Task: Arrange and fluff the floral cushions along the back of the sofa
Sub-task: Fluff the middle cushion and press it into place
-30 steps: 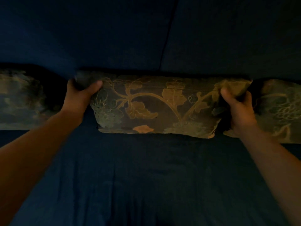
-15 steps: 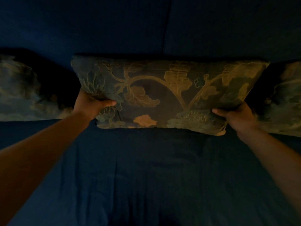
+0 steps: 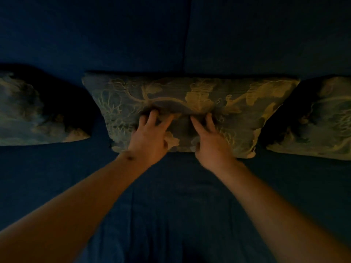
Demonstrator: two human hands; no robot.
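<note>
Three floral cushions lean along the dark blue sofa back in dim light. The middle cushion [image 3: 237,103] stands upright against the backrest. My left hand [image 3: 150,135] and my right hand [image 3: 210,137] press side by side into its front centre, fingers spread, denting the fabric. Neither hand grips anything. The left cushion [image 3: 24,114] sits apart from the middle one, with a dark gap between them. The right cushion [image 3: 322,122] nearly touches the middle cushion's right edge.
The blue sofa seat [image 3: 171,215] stretches toward me below the cushions. A vertical seam [image 3: 187,35] splits the backrest just above the middle cushion.
The middle cushion went from lying low to standing upright. Both hands let go of its lower corners and moved inward to press on its front centre.
</note>
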